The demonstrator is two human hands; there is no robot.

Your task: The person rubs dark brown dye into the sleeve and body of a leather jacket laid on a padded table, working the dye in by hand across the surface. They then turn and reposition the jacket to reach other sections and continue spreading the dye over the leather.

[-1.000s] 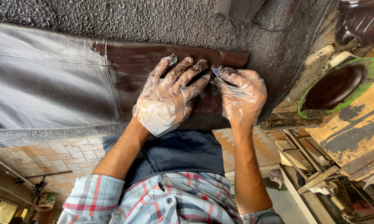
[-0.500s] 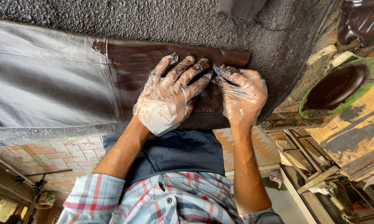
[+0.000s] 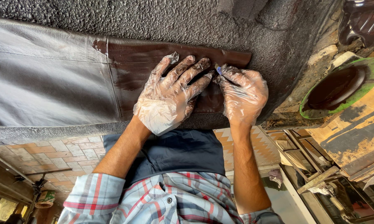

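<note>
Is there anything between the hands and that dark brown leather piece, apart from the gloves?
Nothing visible. The left hand lies flat on the dark brown leather piece, fingers spread, and the right hand presses on it beside it. Only the thin clear plastic gloves on both hands separate skin from leather.

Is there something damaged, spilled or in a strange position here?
Nothing looks damaged. The leather piece is grey on one side and wet dark brown under the left hand and right hand. The green bowl holds brown liquid, unspilled.
</note>
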